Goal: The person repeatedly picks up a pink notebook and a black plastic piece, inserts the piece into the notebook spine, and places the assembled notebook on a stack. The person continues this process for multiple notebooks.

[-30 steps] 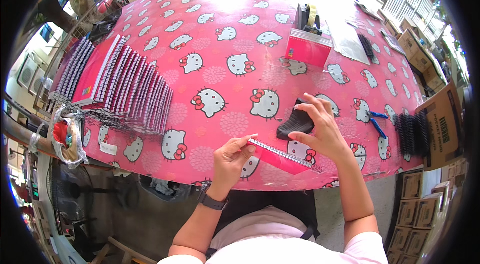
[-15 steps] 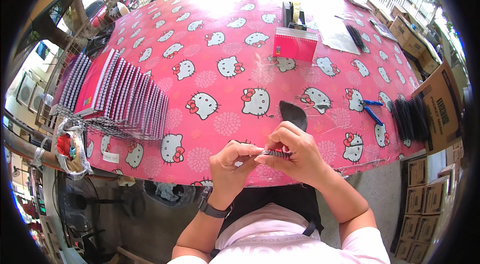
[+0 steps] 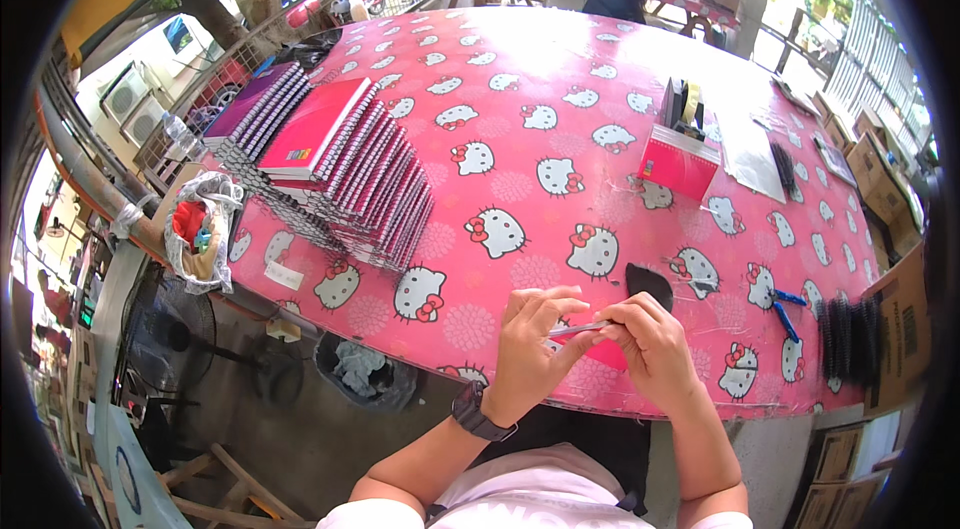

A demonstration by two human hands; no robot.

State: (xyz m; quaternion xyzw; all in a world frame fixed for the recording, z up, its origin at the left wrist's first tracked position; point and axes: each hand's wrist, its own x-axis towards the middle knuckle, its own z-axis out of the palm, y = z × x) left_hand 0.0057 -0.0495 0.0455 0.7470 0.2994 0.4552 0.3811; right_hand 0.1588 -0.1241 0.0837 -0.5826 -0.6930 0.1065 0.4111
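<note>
My left hand (image 3: 532, 349) and my right hand (image 3: 652, 349) meet at the near edge of the pink cartoon-cat tablecloth (image 3: 520, 119). Both pinch a small red notebook (image 3: 606, 353) by its spiral edge, held up on edge between them. Most of the notebook is hidden by my fingers. A black oval piece (image 3: 650, 283) lies on the cloth just beyond my right hand. A dark watch sits on my left wrist.
A long fanned row of spiral notebooks (image 3: 340, 179) lies at the left. A red notebook stack (image 3: 678, 162) stands mid-table with a black holder behind it. Black spiral coils (image 3: 850, 339) and blue pliers (image 3: 785, 314) lie right. A person sits at the far end.
My right hand left the black piece and came to the notebook. The notebook has been lifted from lying flat to standing on edge between both hands.
</note>
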